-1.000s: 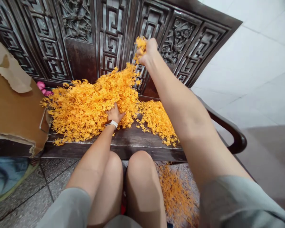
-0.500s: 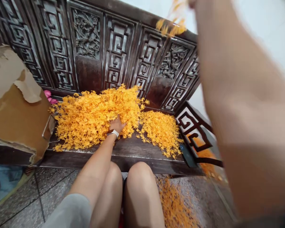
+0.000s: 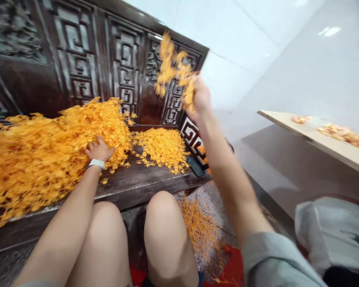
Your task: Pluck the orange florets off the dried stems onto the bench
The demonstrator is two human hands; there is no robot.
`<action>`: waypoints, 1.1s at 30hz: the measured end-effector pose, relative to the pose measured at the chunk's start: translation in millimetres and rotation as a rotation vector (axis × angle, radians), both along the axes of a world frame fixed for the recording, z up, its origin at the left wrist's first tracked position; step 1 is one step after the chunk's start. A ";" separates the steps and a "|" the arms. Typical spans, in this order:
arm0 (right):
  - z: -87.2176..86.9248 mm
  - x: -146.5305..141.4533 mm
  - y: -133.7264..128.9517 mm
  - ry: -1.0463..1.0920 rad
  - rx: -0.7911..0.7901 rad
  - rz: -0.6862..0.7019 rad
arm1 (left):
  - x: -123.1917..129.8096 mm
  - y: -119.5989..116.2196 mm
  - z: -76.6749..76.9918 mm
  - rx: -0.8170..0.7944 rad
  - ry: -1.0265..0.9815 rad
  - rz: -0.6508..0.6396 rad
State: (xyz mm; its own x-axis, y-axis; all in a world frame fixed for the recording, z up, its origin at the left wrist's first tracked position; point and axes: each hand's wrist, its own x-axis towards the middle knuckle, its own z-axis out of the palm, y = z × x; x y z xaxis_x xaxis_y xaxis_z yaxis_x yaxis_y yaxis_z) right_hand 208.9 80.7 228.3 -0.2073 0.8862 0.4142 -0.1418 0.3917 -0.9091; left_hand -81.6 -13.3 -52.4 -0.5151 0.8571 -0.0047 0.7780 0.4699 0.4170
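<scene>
On the dark wooden worktop [image 3: 131,187] lie two orange heaps: at left the larger heap [image 3: 42,159], the left hand [image 3: 99,150] resting on it, its fingers [image 3: 100,142] spread, a white watch [image 3: 96,163] at the wrist; then the smaller heap [image 3: 161,149]. Furthest right, the right hand [image 3: 200,99] is raised, fingers [image 3: 194,93] closed on one orange clump [image 3: 175,67].

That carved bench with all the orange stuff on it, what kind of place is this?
It looks like an indoor room, perhaps in a home or small workshop. It has a carved dark wooden bench heaped with orange sprigs, a white tiled wall, and a pale board holding more bits.
</scene>
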 end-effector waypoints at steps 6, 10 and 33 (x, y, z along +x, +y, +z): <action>-125.4 23.0 -47.6 0.140 -0.117 0.049 | 69.3 -26.6 102.0 0.080 -0.038 -0.268; -155.7 29.8 -75.2 0.194 -0.156 0.079 | 148.1 -31.6 126.0 0.311 -1.053 -0.428; -246.9 31.2 -91.3 0.495 -0.454 -0.060 | 137.0 11.2 55.7 0.393 -1.046 -0.484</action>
